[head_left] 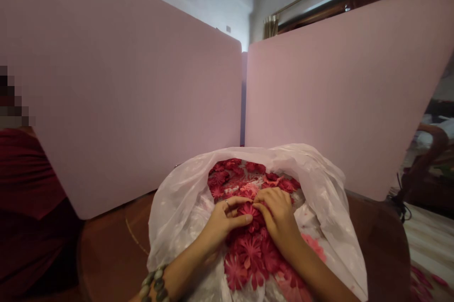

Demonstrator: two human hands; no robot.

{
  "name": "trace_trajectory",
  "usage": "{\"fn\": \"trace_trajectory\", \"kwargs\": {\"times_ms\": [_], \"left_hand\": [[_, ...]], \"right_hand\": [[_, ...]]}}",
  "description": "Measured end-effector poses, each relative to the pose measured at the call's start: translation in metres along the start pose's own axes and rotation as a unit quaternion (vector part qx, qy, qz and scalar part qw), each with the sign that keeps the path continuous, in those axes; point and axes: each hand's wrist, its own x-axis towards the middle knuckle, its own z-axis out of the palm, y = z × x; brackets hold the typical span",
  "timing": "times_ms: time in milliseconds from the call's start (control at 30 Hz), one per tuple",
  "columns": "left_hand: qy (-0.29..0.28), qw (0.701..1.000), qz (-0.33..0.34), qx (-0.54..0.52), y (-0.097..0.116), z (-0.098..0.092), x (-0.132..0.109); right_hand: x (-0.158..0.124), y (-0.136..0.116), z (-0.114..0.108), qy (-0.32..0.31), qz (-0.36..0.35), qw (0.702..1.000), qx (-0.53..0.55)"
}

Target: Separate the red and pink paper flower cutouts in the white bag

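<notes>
Item: a heap of red and pink flower shapes (250,254), thin-petalled, paper or cloth not distinguishable, lying in the open mouth of a white plastic bag (170,226). The bag rests on a brown wooden desk (113,254) with a curved edge. Left hand (225,219): bent at the wrist, reaching in from the lower left, with thumb and fingers curved and half closed about a red flower at the top of the heap; wears a ring (226,202), with a beaded bracelet (154,285) on the wrist. Right hand (276,212): arched over the heap just beside the left, with fingers curled downward onto the flowers. Whether either hand truly grips a flower cannot be told, as the fingertips are partly buried. Handling note: petals this thin probably catch on one another, so light fingertip contact seems wiser than a full clench, with wrists kept low and the bag's folds left clear. Also present: two pink partition boards (124,89) behind the desk, a curtain (270,27) high up, dark red cloth (28,188) at far left, and more red flowers (422,280) at lower right.
</notes>
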Motion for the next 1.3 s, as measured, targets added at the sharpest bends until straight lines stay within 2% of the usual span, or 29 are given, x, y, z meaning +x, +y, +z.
{"fn": "trace_trajectory", "kwargs": {"times_ms": [100,167,367,467,533,633,700,833,967,1100,1200,1300], "left_hand": [[-0.007,1.000,0.011,0.019,-0.001,0.000,0.001],[-0.004,0.998,0.042,0.057,0.001,0.001,0.001],[0.062,0.979,0.155,0.119,0.007,0.002,-0.001],[0.044,0.967,0.178,0.178,0.007,0.002,-0.001],[0.021,0.962,0.171,0.210,0.006,0.000,0.001],[-0.004,0.972,0.133,0.195,0.004,-0.002,0.004],[0.000,0.975,0.122,0.187,0.002,-0.004,0.006],[0.036,0.962,0.148,0.226,-0.001,-0.007,0.008],[0.026,0.972,0.153,0.176,-0.003,-0.006,0.007],[0.047,0.984,0.142,0.096,-0.001,-0.004,0.006],[0.060,0.986,0.121,0.099,0.001,-0.005,0.007],[0.051,0.990,0.091,0.095,0.001,-0.006,0.009]], "right_hand": [[-0.001,0.001,0.004,-0.004,-0.002,1.000,-0.006],[-0.002,0.000,0.007,0.000,-0.005,1.000,-0.003],[-0.005,-0.010,0.010,-0.018,-0.043,0.999,0.017],[-0.006,-0.012,0.010,-0.035,-0.020,0.999,0.023],[-0.006,-0.011,0.011,-0.027,0.000,0.999,0.026],[-0.006,-0.010,0.012,0.001,0.015,0.999,0.032],[-0.006,-0.008,0.011,0.034,0.032,0.998,0.040],[-0.003,0.002,0.011,0.105,0.085,0.989,0.060],[-0.002,0.016,0.012,0.074,0.116,0.990,-0.001],[-0.002,0.014,0.011,0.047,0.051,0.993,-0.100],[-0.004,0.005,0.009,0.012,-0.016,0.996,-0.086],[-0.007,-0.001,0.010,-0.003,-0.049,0.996,-0.080]]}}
